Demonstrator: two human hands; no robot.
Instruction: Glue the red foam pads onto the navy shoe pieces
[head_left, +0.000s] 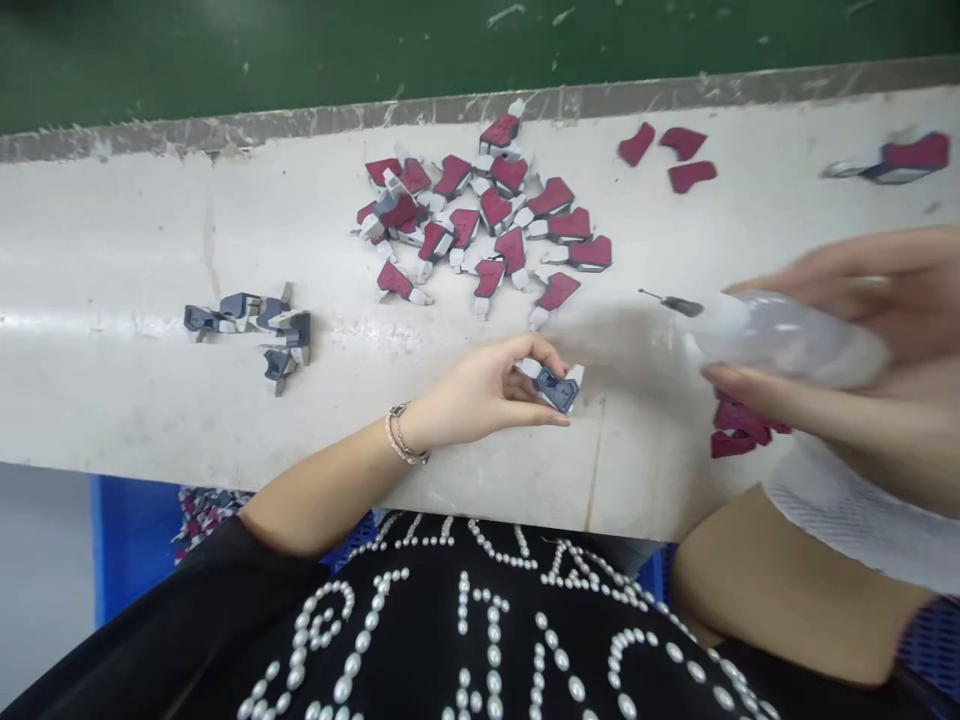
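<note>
Between the thumb and fingers of my left hand (487, 390) is a small blue-grey and white plastic part (556, 386), its hollow side facing up. My right hand (855, 350), smeared by motion, is wrapped round a translucent squeeze bottle (795, 338) with a thin dark nozzle that points left, above the table and apart from the part. Beneath the right hand lies a small heap of dark red pieces (739, 425), partly hidden by it. Beyond my left hand, many assembled parts with dark red tops (510, 250) are spread in a pile.
Several blue-grey and white parts (277, 318) lie on the white table (112, 400) at the left. Three loose red pieces (682, 142) and one red-topped part (915, 155) are at the back right. Below the front edge, a blue bin (131, 540) holds more parts.
</note>
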